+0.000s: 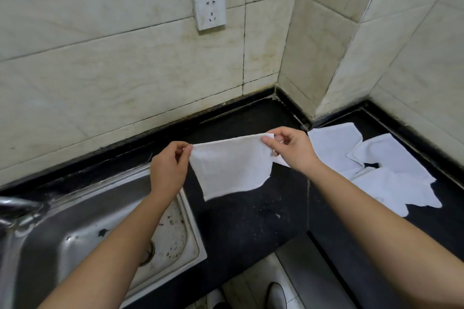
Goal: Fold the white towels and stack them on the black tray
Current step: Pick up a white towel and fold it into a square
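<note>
While both arms reach forward, the left hand (167, 167) and right hand (291, 149) each pinch a top corner of a small white cloth towel (232, 167), hanging above the black stone counter (251, 221). Fingertips hide behind the cloth.

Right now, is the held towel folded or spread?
Spread: the white towel hangs flat, top corners pinched by the left hand and right hand. A hidden back layer: cannot tell.

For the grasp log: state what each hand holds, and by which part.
One white towel, held up by both hands: the left hand pinches its top left corner, the right hand its top right corner.
</note>
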`<state>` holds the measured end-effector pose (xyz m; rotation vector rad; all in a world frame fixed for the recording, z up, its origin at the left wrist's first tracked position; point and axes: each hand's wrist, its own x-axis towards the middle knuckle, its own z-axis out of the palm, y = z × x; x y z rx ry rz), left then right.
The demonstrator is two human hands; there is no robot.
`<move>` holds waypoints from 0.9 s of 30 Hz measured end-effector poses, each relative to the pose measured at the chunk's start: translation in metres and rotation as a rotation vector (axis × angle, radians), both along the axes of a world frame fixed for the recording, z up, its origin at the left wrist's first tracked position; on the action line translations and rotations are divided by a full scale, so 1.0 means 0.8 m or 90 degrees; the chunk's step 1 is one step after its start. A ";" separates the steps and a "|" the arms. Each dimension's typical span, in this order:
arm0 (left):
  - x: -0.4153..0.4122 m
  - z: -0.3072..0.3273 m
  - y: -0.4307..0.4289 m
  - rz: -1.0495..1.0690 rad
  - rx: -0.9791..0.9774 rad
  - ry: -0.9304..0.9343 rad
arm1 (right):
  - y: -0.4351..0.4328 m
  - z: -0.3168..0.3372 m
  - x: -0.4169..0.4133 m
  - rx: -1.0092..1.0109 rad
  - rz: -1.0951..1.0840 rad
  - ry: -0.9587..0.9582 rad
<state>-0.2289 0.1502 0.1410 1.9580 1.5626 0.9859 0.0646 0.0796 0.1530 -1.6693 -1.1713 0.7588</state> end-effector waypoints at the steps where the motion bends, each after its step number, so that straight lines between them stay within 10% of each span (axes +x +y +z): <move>1: 0.001 0.000 0.002 0.005 -0.030 -0.023 | 0.003 0.001 0.000 -0.009 -0.002 0.020; 11: 0.025 0.010 0.022 0.013 -0.054 -0.141 | 0.019 0.002 0.001 0.001 -0.051 -0.106; 16: 0.016 -0.029 0.001 -0.090 0.074 0.067 | -0.006 -0.039 0.009 -0.022 0.002 -0.219; 27: -0.030 -0.215 -0.147 -0.354 -0.097 0.450 | -0.169 -0.221 -0.014 -0.326 0.258 -0.433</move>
